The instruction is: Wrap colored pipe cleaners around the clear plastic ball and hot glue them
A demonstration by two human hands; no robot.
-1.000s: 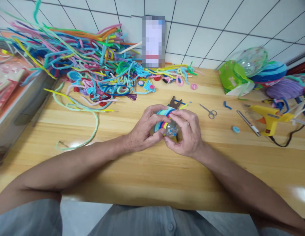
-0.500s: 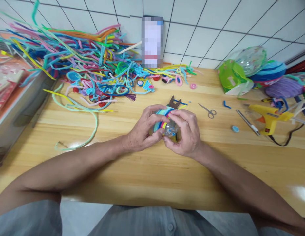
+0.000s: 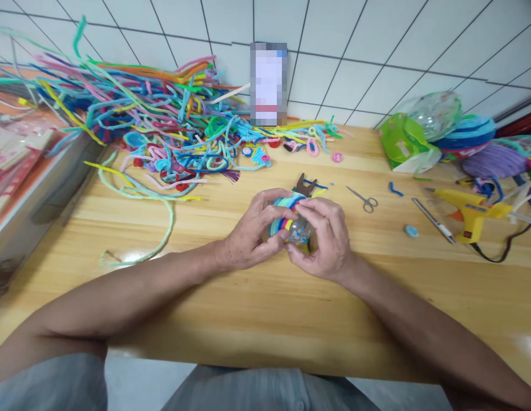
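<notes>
Between both hands is a small clear ball [image 3: 300, 232] partly wrapped in blue, teal, pink and yellow pipe cleaners. My left hand [image 3: 254, 233] grips its wrapped side, with fingers over the top and thumb at the lower front. On the other side my right hand [image 3: 326, 235] presses its fingertips on the upper edge of the coils, its thumb near the lower front. The bare clear part faces me between the thumbs. Just behind the ball lie dark-jawed pliers [image 3: 307, 184], their handles mostly hidden.
A tangled heap of pipe cleaners [image 3: 162, 120] covers the back left. A phone [image 3: 268, 85] leans against the tiled wall. To the right lie small scissors [image 3: 363, 200], a craft knife [image 3: 434, 221], a blue round piece [image 3: 411, 230] and a yellow glue gun [image 3: 470, 211]. Wrapped balls [image 3: 466, 137] stand behind.
The camera view has shifted slightly, so the whole scene sits a little lower. Both hands keep almost the same hold on the ball.
</notes>
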